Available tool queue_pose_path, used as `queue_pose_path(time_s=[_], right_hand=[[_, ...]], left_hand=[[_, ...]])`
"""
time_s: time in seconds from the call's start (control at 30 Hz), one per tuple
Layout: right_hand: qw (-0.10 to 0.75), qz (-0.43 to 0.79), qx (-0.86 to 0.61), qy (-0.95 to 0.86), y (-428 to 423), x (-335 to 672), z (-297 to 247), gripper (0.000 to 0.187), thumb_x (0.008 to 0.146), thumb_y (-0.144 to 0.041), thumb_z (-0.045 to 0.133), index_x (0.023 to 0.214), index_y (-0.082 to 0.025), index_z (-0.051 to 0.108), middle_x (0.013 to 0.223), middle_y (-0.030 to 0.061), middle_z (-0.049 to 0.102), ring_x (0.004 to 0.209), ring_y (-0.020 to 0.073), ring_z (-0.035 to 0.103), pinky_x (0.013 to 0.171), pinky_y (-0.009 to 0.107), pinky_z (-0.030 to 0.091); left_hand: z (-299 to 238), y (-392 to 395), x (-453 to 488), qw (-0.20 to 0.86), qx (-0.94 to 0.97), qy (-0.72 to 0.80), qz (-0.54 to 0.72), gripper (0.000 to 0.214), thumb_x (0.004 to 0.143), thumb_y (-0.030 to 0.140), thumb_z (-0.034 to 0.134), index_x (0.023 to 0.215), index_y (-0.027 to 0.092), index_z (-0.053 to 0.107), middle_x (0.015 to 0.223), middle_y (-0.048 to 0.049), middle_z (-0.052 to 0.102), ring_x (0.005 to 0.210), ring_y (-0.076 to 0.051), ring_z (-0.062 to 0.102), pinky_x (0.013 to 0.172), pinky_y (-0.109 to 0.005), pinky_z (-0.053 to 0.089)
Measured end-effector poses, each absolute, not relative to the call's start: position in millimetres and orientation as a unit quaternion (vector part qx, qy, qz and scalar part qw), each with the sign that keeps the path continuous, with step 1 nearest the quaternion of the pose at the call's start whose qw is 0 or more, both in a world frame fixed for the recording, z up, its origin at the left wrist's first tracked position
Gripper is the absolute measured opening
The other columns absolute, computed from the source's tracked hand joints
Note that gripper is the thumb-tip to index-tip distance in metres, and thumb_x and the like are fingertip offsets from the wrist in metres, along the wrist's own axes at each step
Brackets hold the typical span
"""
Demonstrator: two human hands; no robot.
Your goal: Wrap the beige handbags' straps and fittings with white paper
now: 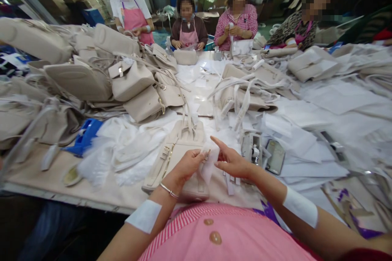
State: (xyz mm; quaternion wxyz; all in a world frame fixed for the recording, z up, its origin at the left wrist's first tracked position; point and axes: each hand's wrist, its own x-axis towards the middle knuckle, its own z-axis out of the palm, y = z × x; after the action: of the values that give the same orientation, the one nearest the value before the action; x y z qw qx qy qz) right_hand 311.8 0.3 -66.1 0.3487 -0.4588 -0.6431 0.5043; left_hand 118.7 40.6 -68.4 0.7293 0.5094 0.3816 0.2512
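Note:
A beige handbag (171,159) with gold buckles and a zip lies on the table right in front of me. Over its right side, my left hand (191,164) is closed in a pinch on a thin white wrapping sheet (211,165). A small gold-coloured piece shows at those fingertips, too small to name. My right hand (232,160) is just right of the sheet, index finger stretched out and thumb apart, with nothing visible in it. Whether its fingertips touch the sheet I cannot tell. The bag's strap (187,124) runs up and away from me.
Beige bags (131,81) are heaped on the left, beside a blue tape dispenser (85,134) and crumpled white wrapping (122,151). To the right lie a phone (275,156), a metal dispenser (252,147) and white sheets (306,163). Several co-workers stand or sit across the table.

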Motion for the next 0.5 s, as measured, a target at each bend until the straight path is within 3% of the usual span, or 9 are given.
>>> queue_pose_path(time_s=[0.23,0.37,0.5], right_hand=[[0.243,0.340,-0.367,-0.831,12.0,332.8,-35.0,0.070,0.078,-0.011,0.056,0.145,-0.024,0.039,0.108,0.0080,0.067,0.094,0.0197,0.062,0.087,0.034,0.047],[0.225,0.224,-0.388,-0.865,23.2,322.2,-32.4,0.025,0.089,-0.018,0.052,0.108,-0.022,0.069,0.086,0.0088,0.066,0.084,0.0201,0.061,0.082,0.035,0.047],[0.290,0.215,-0.382,-0.850,35.8,312.0,-35.3,0.014,0.088,-0.024,0.057,0.084,-0.021,0.070,0.122,0.0133,0.058,0.109,0.0252,0.054,0.094,0.041,0.043]], left_hand=[[-69.2,39.3,121.9,0.665,0.545,0.414,0.300,0.043,0.087,0.050,0.052,0.091,0.011,0.070,0.082,-0.0072,0.070,0.077,-0.019,0.061,0.070,-0.029,0.047],[-76.7,38.7,124.2,0.586,0.608,0.453,0.285,0.039,0.089,0.047,0.048,0.085,0.013,0.067,0.074,-0.0042,0.067,0.066,-0.016,0.058,0.062,-0.027,0.043],[-80.0,35.0,128.7,0.442,0.718,0.467,0.266,0.031,0.093,0.034,0.040,0.075,0.018,0.059,0.065,-0.0028,0.062,0.061,-0.016,0.055,0.062,-0.028,0.041]])
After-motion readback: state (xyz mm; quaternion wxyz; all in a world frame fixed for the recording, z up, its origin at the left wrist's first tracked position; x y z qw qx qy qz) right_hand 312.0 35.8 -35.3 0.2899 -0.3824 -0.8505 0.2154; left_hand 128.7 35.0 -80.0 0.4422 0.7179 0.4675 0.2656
